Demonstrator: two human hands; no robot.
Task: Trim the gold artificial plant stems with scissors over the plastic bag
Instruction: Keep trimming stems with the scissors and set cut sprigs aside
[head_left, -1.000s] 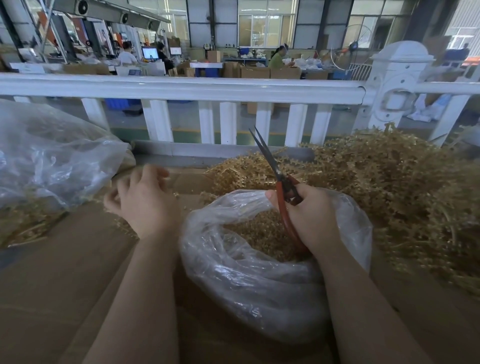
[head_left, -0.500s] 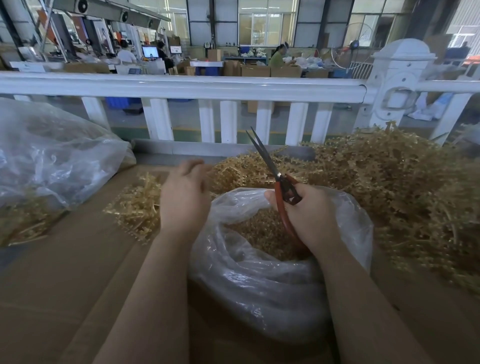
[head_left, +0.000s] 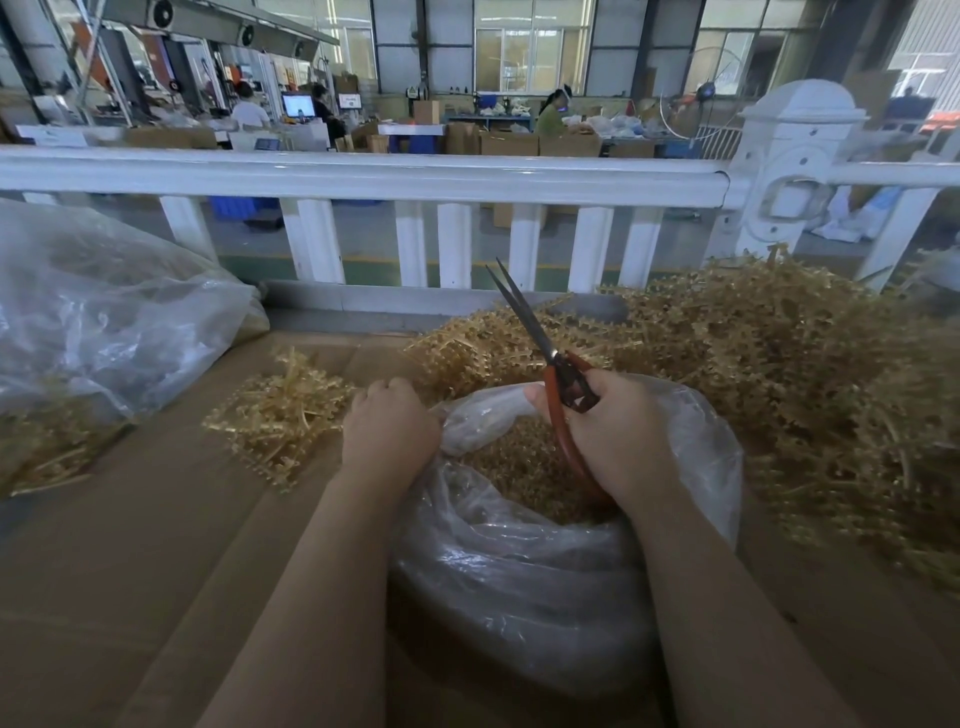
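Two hands are seen over the clear plastic bag (head_left: 545, 582): red-handled scissors (head_left: 558, 374) are gripped by the right hand (head_left: 618, 431), blades parted; the left hand (head_left: 389, 431) is curled at far gold plastic stems (head_left: 483, 348), seemingly light, springy, best pinched near the base.

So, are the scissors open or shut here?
Slightly open: the scissors' blade tips stand apart, pointing up from the right hand.
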